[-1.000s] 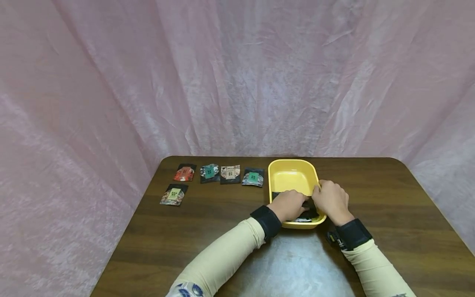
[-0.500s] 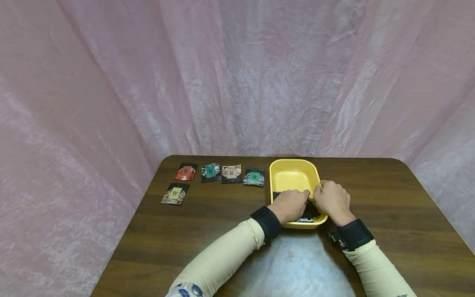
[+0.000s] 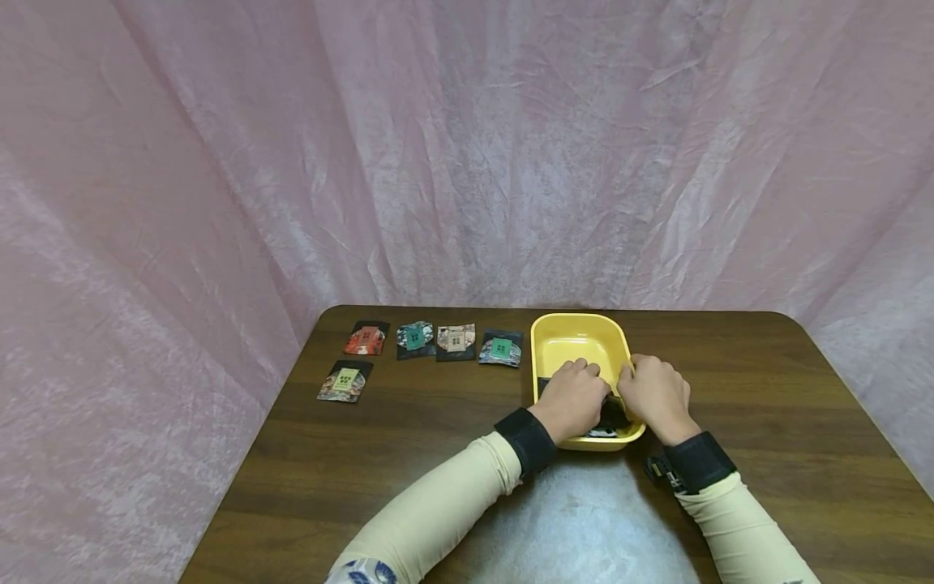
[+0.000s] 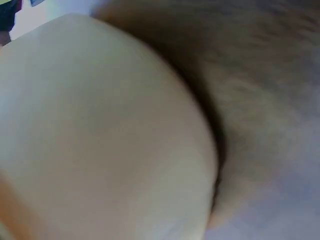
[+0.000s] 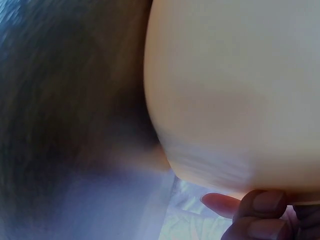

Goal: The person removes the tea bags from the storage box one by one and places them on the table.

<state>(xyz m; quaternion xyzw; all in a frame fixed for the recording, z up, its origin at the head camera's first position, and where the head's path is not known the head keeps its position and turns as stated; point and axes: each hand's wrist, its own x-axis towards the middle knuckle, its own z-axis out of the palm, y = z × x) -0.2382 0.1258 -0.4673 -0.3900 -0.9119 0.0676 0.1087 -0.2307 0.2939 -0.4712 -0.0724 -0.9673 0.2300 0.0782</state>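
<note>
The yellow tray (image 3: 576,345) stands right of the middle of the table, with several black packets (image 3: 614,414) lying in its near half. My left hand (image 3: 576,397) reaches in over its left side, fingers curled at a packet whose edge is bent up beside them; the fingertips are hidden. At the tray's right rim my right hand (image 3: 654,392) holds on with its fingers curled over the edge. The left wrist view is filled by the blurred left hand (image 4: 110,130). Several curled fingers (image 5: 265,202) show low in the right wrist view.
Left of the tray, a row of small black packets runs along the table's back: red-labelled (image 3: 366,338), teal-labelled (image 3: 415,339), beige-labelled (image 3: 456,342) and green-labelled (image 3: 500,348). A packet with a yellow-green label (image 3: 345,381) lies nearer. A pink curtain (image 3: 467,162) hangs behind the table (image 3: 365,470).
My left hand's knuckles have risen and its fingers have shifted slightly further into the tray. The right hand keeps its place on the rim. The packets on the table stay put.
</note>
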